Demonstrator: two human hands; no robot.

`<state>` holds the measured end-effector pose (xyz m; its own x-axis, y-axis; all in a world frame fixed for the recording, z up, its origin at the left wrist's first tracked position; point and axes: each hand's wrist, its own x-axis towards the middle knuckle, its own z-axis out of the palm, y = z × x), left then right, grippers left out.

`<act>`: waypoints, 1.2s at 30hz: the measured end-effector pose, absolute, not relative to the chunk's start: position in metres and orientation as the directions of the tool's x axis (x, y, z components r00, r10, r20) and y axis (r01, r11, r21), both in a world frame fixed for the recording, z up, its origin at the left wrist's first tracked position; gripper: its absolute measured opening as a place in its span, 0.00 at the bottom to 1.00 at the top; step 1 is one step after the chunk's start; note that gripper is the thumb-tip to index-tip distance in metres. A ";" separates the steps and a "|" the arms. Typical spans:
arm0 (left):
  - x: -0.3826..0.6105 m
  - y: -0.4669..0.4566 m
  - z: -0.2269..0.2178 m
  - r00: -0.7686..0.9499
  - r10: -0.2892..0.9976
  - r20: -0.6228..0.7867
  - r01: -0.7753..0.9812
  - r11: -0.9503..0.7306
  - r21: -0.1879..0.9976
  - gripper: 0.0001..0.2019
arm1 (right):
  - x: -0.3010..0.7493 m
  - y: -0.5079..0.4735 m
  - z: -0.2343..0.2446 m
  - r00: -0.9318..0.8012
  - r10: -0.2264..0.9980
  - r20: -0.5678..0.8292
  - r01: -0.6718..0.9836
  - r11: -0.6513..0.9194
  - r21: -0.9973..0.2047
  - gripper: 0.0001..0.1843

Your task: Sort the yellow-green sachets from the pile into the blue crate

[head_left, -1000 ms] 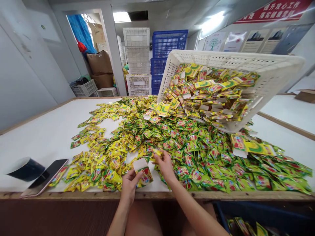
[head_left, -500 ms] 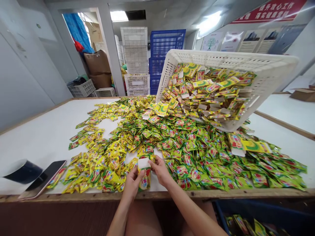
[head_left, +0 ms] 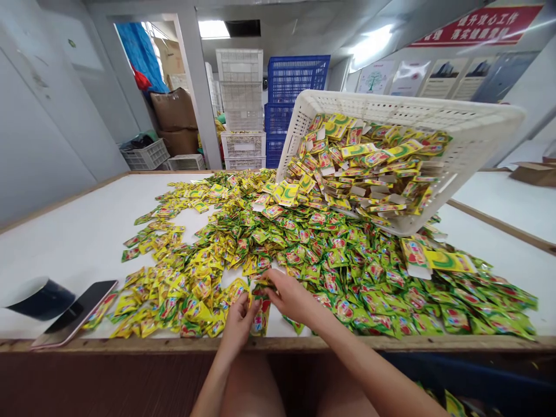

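Observation:
Near the table's front edge, my left hand (head_left: 238,322) grips a small printed carton (head_left: 262,322), green and yellow with red, thumb across its face. My right hand (head_left: 290,294) bends over the carton's upper end, fingers pinched on a small green packet (head_left: 261,285) right at the opening. Whether the packet is partly inside I cannot tell, since the fingers cover it. Yellow packets (head_left: 191,289) lie heaped to the left of the hands, and green packets (head_left: 373,289) spread to the right.
A white plastic basket (head_left: 408,104) lies tipped toward me, spilling flat cartons (head_left: 369,162) over the heap. At the left stand a dark cup (head_left: 43,301) and a phone (head_left: 80,313). Stacked blue crates (head_left: 297,81) and white crates (head_left: 240,87) rise behind the table.
My right hand has left the carton's side and now holds a green packet over its top. The white flap that stood up is now mostly covered. The left hand keeps the carton.

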<state>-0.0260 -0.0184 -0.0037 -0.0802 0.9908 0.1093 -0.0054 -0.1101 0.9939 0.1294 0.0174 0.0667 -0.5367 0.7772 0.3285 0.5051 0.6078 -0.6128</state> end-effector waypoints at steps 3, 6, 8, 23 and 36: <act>-0.026 -0.020 -0.004 -0.087 0.990 0.113 0.017 -0.112 0.994 0.15 | 0.127 0.019 0.068 -0.589 0.772 0.237 0.595 0.614 -0.519 0.10; -0.025 -0.021 -0.001 -0.052 0.996 0.078 0.026 -0.077 0.997 0.15 | 0.124 0.027 0.071 -0.600 0.786 0.148 0.651 0.587 -0.481 0.06; -0.025 -0.022 0.001 -0.030 0.998 0.049 0.026 -0.048 0.999 0.16 | 0.122 0.034 0.074 -0.612 0.786 0.093 0.666 0.575 -0.474 0.04; -0.036 -0.015 -0.013 -0.004 0.999 0.035 -0.134 -0.035 0.990 0.18 | 0.104 0.033 0.046 -0.470 0.823 0.319 0.594 0.562 -0.575 0.05; -0.038 -0.018 -0.014 -0.047 0.989 0.137 -0.164 -0.143 0.976 0.14 | 0.107 -0.005 -0.001 -0.211 0.950 0.229 0.028 0.240 -0.970 0.12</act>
